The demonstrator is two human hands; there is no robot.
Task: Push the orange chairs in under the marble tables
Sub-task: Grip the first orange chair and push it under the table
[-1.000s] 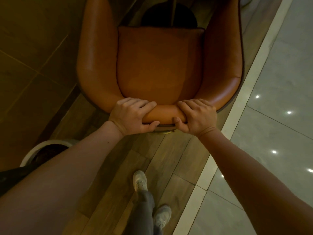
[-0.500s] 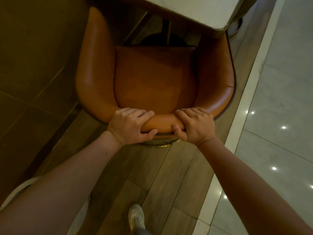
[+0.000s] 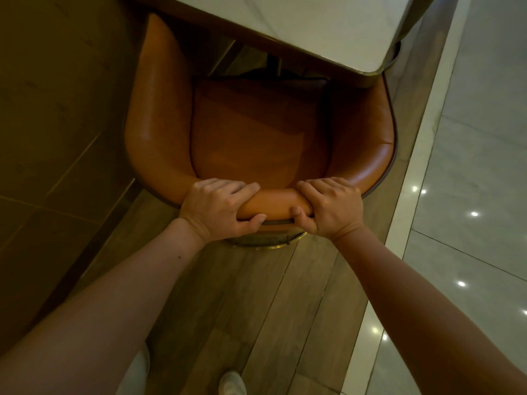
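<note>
Glossy orange leather tub chair (image 3: 256,132)

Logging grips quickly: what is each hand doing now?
Left hand: grips the orange chair backrest.
Right hand: grips the same backrest.

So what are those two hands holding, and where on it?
Both the left hand and right hand grip the orange chair by the top rim of its backrest.
</note>
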